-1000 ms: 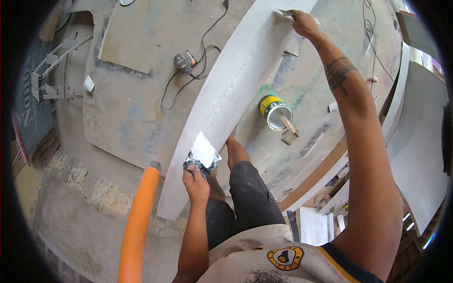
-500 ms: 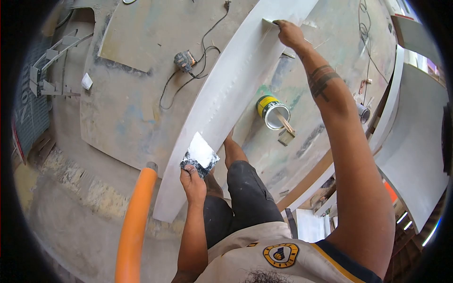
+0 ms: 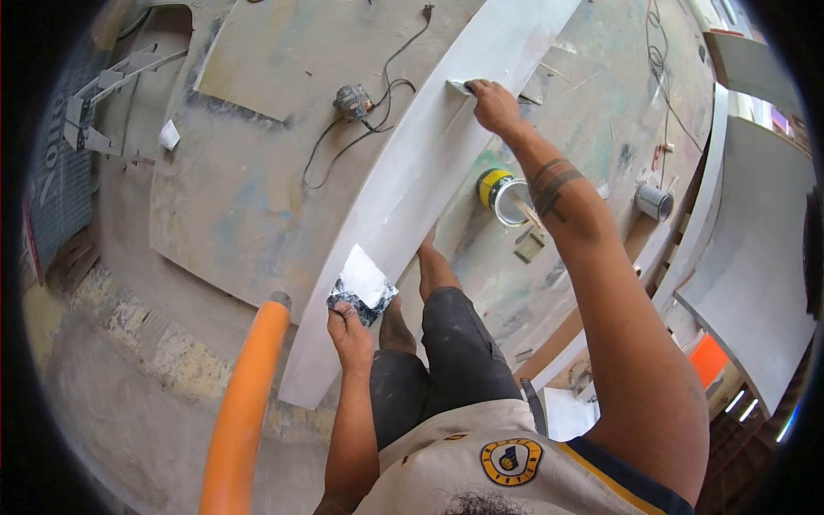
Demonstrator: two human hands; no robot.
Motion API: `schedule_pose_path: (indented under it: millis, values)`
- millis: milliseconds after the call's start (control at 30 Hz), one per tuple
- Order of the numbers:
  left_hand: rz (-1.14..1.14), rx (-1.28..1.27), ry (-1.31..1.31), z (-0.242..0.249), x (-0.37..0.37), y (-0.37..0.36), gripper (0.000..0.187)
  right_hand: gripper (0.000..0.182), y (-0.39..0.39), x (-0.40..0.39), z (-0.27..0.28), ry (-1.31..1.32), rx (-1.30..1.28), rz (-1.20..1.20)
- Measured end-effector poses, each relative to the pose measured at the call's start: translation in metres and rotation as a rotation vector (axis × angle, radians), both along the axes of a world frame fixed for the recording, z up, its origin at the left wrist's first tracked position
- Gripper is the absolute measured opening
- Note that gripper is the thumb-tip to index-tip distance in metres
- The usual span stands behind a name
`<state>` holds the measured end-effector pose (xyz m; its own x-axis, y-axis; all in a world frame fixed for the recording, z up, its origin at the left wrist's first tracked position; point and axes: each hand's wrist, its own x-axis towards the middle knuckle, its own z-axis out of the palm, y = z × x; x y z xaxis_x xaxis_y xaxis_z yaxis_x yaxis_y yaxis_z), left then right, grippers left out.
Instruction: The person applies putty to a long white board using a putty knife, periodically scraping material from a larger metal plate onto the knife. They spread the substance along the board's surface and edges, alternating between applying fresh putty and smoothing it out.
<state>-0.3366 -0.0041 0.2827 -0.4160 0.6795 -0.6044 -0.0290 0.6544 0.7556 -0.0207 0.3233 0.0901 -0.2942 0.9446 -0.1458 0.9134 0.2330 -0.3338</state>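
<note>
A long pale curved panel [image 3: 386, 197] runs from the lower left to the top. My left hand [image 3: 349, 329] is closed on the lower corner of a dark-edged square board [image 3: 362, 285] with white paste spread over it, held over the panel's near part. Farther up, my right hand [image 3: 491, 105] pinches a small flat spreader [image 3: 460, 87], its edge at the panel's surface. A faint line of marks runs along the panel below that hand.
An open tin [image 3: 498, 190] with a stick in it stands right of the panel, another tin [image 3: 654, 202] farther right. A power tool [image 3: 353, 102] with a cord lies to the left. An orange tube [image 3: 246, 403] rises at the lower left.
My right hand has moved left and down along the panel with the spreader. My left hand and the board have stayed nearly still. The view has shifted slightly.
</note>
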Motion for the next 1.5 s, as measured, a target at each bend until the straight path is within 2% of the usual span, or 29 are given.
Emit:
schedule_pose_path:
  millis: [200, 267, 300, 367, 533, 767, 1100, 1333, 1500]
  values:
    - [0.05, 0.019, 0.007, 0.009, -0.025, -0.035, 0.019, 0.037, -0.064, -0.048, 0.003, 0.012, 0.002, -0.013]
    - [0.02, 0.049, 0.045, 0.004, -0.037, -0.054, 0.042, 0.037, -0.086, -0.064, 0.004, 0.03, 0.01, -0.016]
    - [0.023, 0.051, 0.049, 0.007, -0.04, -0.061, 0.042, 0.037, -0.098, -0.071, 0.004, 0.04, -0.007, -0.025]
    - [0.06, 0.025, 0.002, 0.012, -0.046, -0.073, 0.019, 0.041, -0.12, -0.086, 0.006, 0.055, -0.007, -0.02]
    - [0.037, 0.035, 0.049, 0.012, -0.065, -0.111, 0.024, 0.046, -0.174, -0.119, 0.004, 0.074, -0.02, -0.028]
    - [0.051, 0.048, 0.073, 0.011, -0.094, -0.161, 0.024, 0.04, -0.238, -0.163, 0.003, 0.06, 0.005, 0.004]
    - [0.115, 0.071, 0.055, 0.019, -0.116, -0.198, 0.021, 0.044, -0.314, -0.214, -0.001, 0.074, -0.008, 0.053]
    - [0.115, 0.068, 0.042, 0.021, -0.121, -0.216, 0.026, 0.044, -0.364, -0.242, -0.004, 0.093, -0.073, 0.114]
    - [0.124, 0.117, 0.114, 0.024, -0.118, -0.21, 0.036, 0.033, -0.402, -0.256, 0.008, 0.094, -0.147, 0.255]
